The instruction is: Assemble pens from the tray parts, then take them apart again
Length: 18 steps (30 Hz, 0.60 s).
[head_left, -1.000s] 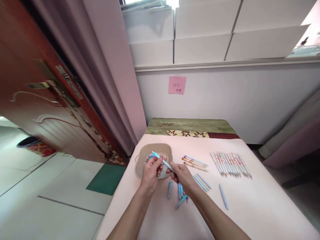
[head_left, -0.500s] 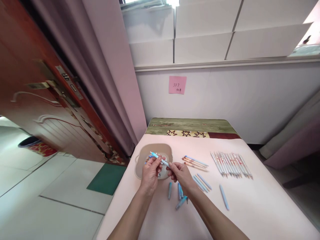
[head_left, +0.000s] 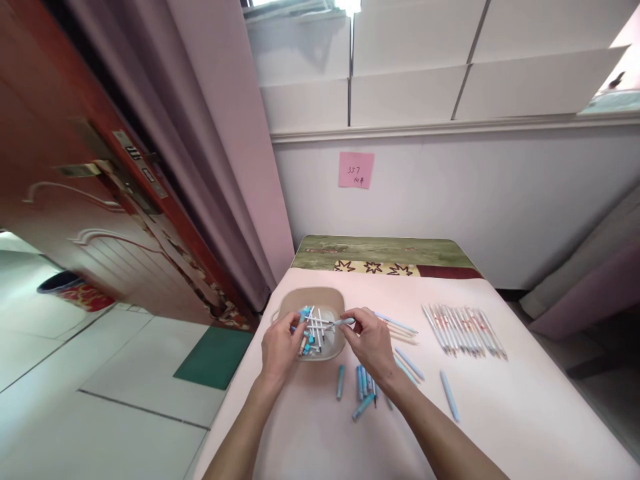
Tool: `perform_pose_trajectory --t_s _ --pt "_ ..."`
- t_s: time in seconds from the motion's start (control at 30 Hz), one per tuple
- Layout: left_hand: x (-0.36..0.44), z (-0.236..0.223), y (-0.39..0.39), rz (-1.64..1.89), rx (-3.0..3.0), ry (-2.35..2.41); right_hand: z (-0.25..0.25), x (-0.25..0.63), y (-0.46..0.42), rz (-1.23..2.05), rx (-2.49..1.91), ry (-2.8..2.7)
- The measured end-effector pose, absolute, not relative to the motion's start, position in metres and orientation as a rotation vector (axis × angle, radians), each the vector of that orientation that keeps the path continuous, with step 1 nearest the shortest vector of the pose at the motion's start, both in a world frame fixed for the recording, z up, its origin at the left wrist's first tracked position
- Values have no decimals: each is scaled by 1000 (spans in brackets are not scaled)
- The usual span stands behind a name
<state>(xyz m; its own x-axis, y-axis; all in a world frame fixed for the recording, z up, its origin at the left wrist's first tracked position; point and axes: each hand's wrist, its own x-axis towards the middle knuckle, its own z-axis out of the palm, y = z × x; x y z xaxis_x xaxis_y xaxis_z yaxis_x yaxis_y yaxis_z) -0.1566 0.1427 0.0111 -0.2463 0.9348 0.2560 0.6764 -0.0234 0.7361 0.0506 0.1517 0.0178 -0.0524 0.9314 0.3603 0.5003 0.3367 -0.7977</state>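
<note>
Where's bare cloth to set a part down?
Widest: the pink cloth right of the lone blue barrel, nearer than the row of pens. Another patch lies between the left forearm and the short blue tube. Crowded: the bin, with the left hand and right hand at its sides, and the blue pieces beside the right forearm.

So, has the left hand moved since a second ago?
Yes. The left hand has shifted left against the tan bin, and now covers the bin's near left corner.

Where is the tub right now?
Head view: the tub stands on the left side of the table, left hand over its near-left edge, right hand at its right rim.
</note>
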Motion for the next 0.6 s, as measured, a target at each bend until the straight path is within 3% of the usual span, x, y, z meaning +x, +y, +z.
perform_pose_trajectory --t_s 0.6 --pt "-146 32 145 1234 1859 1901 42 44 155 677 -1277 -1604"
